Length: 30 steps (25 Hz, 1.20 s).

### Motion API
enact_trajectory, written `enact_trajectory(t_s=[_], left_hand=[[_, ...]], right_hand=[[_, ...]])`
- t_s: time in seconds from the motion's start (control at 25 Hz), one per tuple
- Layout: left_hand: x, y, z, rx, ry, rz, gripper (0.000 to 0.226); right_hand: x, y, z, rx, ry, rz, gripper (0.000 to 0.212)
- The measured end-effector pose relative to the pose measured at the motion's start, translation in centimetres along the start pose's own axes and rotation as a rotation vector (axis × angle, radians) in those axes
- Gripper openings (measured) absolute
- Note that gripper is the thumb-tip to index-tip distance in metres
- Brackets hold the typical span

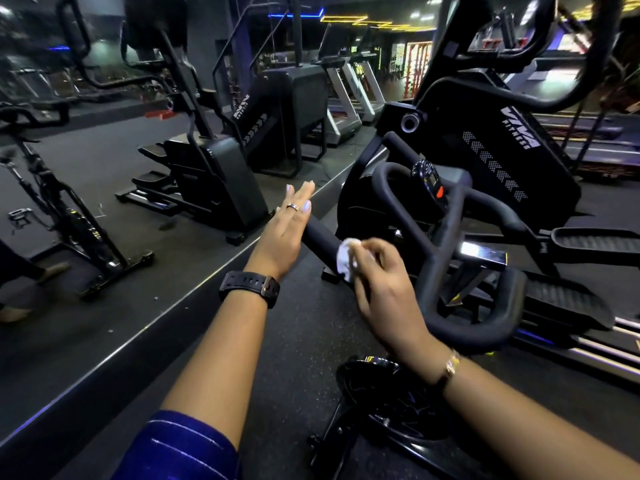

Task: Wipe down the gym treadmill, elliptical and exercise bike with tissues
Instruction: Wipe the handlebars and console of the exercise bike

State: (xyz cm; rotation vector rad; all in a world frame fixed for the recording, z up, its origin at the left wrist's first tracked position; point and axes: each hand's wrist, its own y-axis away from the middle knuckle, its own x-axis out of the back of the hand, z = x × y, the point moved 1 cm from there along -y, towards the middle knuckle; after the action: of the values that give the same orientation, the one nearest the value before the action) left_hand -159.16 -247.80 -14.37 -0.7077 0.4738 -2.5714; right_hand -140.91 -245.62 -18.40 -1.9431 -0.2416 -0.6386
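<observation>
Head view (the only one).

- Work stood at the exercise bike (391,407), lower centre-right of the frame. Its black padded handlebar (464,329) filled the middle right, with a small console (429,181) above it.
- Right hand (384,289): fingers curled around a tissue (347,259), pressing it onto the handlebar's straight arm that ran toward the frame's centre. Slight blur here, so the finger detail was soft.
- Left hand (284,233): flat, fingers straight and together, holding nothing, set at the far end of that same arm. Whether the palm touched the grip I could not tell. The two hands were near each other but apart.
- Tissue: white, crumpled into a small wad, mostly hidden under the fingers. No tearing or grime visible (too little of it showed).
- Progress, as a judgement: the bike's handlebar was mid-wipe. The looped grips, console and frame below looked untouched by either hand. Nothing showed whether the elliptical (519,157), upper right behind the bike, had been done.
- Treadmills (341,98) appeared only in the mirror (104,150), upper centre; their condition could not be read.
- Also noted: wristwatch (249,287) on the left wrist, bracelet (452,365) on the right.
</observation>
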Motion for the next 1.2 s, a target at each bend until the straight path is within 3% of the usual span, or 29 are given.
enact_trajectory(t_s=[0.08, 0.2, 0.44, 0.6, 0.68, 0.88, 1.08, 1.2], left_hand=[[0.1, -0.2, 0.0, -0.021, -0.116, 0.004, 0.067], [0.0, 0.3, 0.3, -0.033, -0.296, 0.037, 0.063], [-1.1, 0.4, 2.0, -0.126, -0.943, 0.084, 0.05], [-1.9, 0.4, 1.8, -0.124, -0.983, 0.145, 0.053], [-1.9, 0.2, 1.5, -0.121, -0.993, 0.163, 0.055], [-1.8, 0.6, 1.3, -0.11, -1.084, 0.147, 0.062], [-2.4, 0.7, 1.9, -0.186, -1.181, 0.168, 0.057], [-2.7, 0.6, 2.0, -0.213, -1.198, 0.169, 0.053]], right_hand=[[-1.6, -3.3, -0.8, -0.066, -0.046, 0.01, 0.037], [-4.7, -5.5, -2.1, -0.052, 0.018, -0.13, 0.048], [-2.0, 0.3, 1.0, -0.047, 0.174, -0.111, 0.048], [1.2, 3.4, 2.5, -0.124, 0.313, -0.156, 0.042], [0.9, -0.5, 1.7, -0.148, 0.203, -0.102, 0.033], [-3.4, -5.1, -2.2, -0.185, -0.068, -0.155, 0.042], [1.2, 4.1, 1.6, -0.064, 0.346, -0.154, 0.053], [2.8, 5.2, 2.9, 0.022, 0.419, -0.125, 0.033]])
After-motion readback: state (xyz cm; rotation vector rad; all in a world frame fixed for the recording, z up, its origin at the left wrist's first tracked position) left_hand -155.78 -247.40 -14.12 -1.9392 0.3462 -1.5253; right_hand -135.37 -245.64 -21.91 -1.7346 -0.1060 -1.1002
